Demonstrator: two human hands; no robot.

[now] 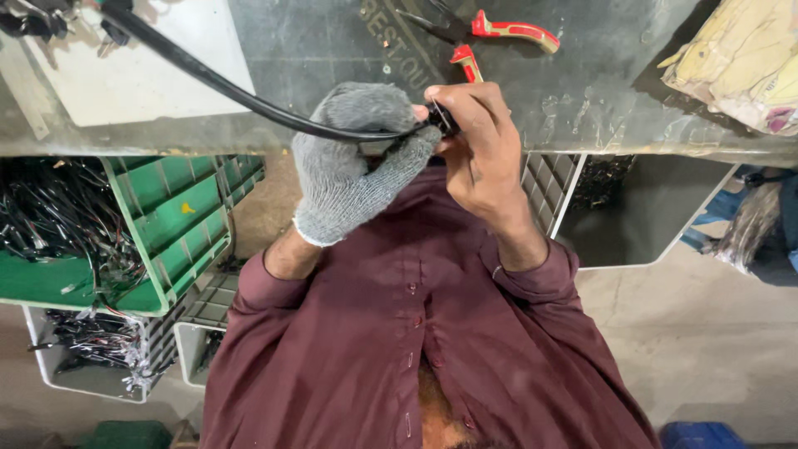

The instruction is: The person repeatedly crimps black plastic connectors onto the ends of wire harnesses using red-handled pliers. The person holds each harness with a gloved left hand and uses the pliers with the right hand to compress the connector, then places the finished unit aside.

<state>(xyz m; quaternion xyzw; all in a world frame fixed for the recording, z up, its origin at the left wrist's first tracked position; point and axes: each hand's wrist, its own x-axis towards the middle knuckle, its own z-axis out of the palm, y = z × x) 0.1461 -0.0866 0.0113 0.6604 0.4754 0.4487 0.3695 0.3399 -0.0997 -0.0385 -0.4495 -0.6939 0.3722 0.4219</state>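
Observation:
My left hand [353, 170] wears a grey knitted glove and is closed around a thick black cable [208, 79]. The cable runs from the top left corner across the bench edge into the glove. My bare right hand [482, 145] pinches the cable's end [442, 120] between thumb and fingers, right against the gloved fingertips. Both hands are held over the bench's front edge, above my maroon shirt [399, 349]. The cable tip itself is mostly hidden by my fingers.
Red-handled pliers [507, 32] lie on the grey bench top [598, 91] just beyond my hands. A white board [125, 75] sits at the top left, and yellowish bags [740, 58] at the top right. Below the bench stand a green crate [179, 224] of black wires and white crates [91, 366].

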